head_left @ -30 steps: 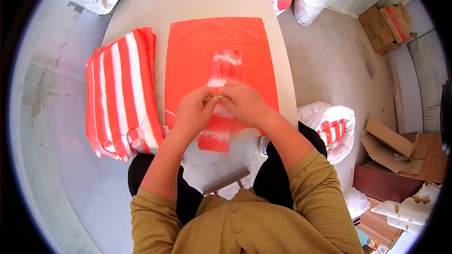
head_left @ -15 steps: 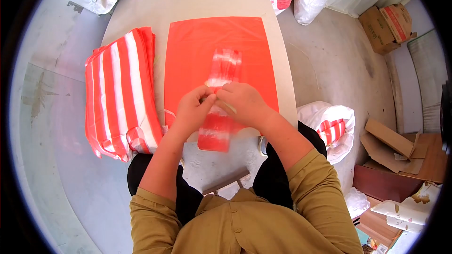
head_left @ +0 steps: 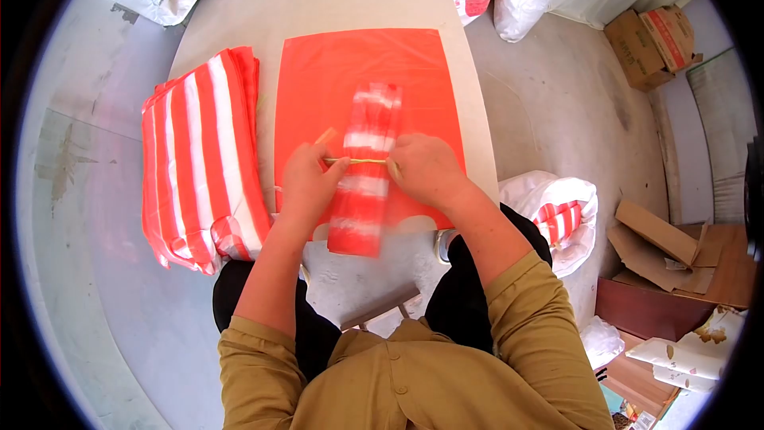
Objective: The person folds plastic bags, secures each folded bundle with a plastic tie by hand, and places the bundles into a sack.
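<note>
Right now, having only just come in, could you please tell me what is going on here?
A person has a thin yellow strip pulled taut across a folded red-and-white striped bundle, the left hand and right hand gripping it on either side. Whether it is knotted underneath cannot be seen. The bundle is over a flat red sheet on the table, and a stack of striped plastic lies to the left.

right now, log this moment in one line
left hand: pinches yellow tie | right hand: pinches its other end | tie: straight across striped bundle | bundle: partly over red sheet
</note>
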A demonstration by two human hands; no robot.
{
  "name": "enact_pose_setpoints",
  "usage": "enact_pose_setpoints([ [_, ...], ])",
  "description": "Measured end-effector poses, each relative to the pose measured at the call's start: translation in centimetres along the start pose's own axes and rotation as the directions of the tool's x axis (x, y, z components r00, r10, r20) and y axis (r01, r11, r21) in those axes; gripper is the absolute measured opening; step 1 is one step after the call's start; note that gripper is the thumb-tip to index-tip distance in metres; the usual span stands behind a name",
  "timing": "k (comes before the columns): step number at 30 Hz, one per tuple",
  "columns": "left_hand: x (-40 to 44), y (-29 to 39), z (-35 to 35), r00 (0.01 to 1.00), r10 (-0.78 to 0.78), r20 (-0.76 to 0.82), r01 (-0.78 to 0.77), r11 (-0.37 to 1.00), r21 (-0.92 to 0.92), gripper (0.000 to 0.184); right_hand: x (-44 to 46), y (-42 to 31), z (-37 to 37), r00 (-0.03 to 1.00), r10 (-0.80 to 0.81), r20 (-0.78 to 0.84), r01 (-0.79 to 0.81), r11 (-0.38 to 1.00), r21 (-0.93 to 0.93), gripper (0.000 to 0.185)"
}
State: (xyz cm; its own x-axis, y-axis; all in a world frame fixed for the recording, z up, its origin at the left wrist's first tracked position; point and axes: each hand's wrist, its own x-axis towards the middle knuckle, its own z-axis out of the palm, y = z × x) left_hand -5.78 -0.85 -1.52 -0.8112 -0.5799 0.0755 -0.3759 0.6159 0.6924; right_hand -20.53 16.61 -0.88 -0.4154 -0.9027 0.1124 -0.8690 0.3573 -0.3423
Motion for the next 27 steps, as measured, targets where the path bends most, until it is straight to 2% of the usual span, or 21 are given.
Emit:
enact_pose_setpoints([
  [3, 0.2, -0.1, 0.0, 0.999, -0.027, -0.028, 0.03, 0.996, 0.087, 0.026, -0.1, -0.4, -0.5, 0.979, 0.124, 0.163, -0.118, 0.992, -0.045, 0.022],
  [6, 0.2, 0.3, 0.0, 0.999, -0.04, -0.028, 0.043, 0.991, 0.13, 0.025, 0.0, -0.1, -0.3, 0.971, 0.147, 0.188, -0.139, 0.989, -0.058, 0.025],
  [9, 0.3, 0.0, 0.2, 1.0, 0.006, -0.015, -0.005, 0.994, 0.107, 0.025, -0.4, -0.7, -0.7, 0.984, 0.177, -0.018, -0.168, 0.958, 0.233, 0.026],
  [10, 0.3, -0.2, 0.3, 1.0, 0.009, 0.007, -0.009, 0.998, 0.061, 0.024, -0.2, -0.7, -0.7, 0.983, 0.184, -0.019, -0.166, 0.92, 0.355, 0.025],
  [12, 0.3, -0.7, 0.6, 0.998, 0.018, 0.052, -0.017, 0.999, -0.031, 0.024, 0.2, -0.8, -0.5, 0.98, 0.199, -0.017, -0.153, 0.801, 0.579, 0.025],
  [14, 0.0, -0.6, 1.1, 0.996, -0.041, 0.074, 0.054, 0.982, -0.181, 0.023, 0.6, -1.1, 0.8, 0.957, 0.26, 0.129, -0.262, 0.584, 0.768, 0.027],
  [15, -0.2, -0.6, 1.3, 0.994, -0.07, 0.087, 0.091, 0.963, -0.254, 0.023, 0.8, -1.4, 1.3, 0.94, 0.273, 0.207, -0.315, 0.455, 0.833, 0.029],
  [18, -0.4, -0.9, 1.3, 0.992, -0.013, 0.124, 0.048, 0.958, -0.284, 0.023, 1.0, -2.1, 1.8, 0.928, 0.249, 0.277, -0.342, 0.272, 0.9, 0.031],
  [21, -0.5, -0.8, 1.0, 0.994, 0.016, 0.107, 0.02, 0.944, -0.328, 0.023, 1.2, -1.7, 2.4, 0.949, 0.217, 0.23, -0.309, 0.492, 0.814, 0.027],
  [27, -0.5, 0.4, 0.0, 0.993, 0.068, 0.094, -0.004, 0.832, -0.555, 0.017, 0.9, -2.5, 2.1, 0.978, 0.193, 0.076, -0.173, 0.557, 0.812, 0.02],
])
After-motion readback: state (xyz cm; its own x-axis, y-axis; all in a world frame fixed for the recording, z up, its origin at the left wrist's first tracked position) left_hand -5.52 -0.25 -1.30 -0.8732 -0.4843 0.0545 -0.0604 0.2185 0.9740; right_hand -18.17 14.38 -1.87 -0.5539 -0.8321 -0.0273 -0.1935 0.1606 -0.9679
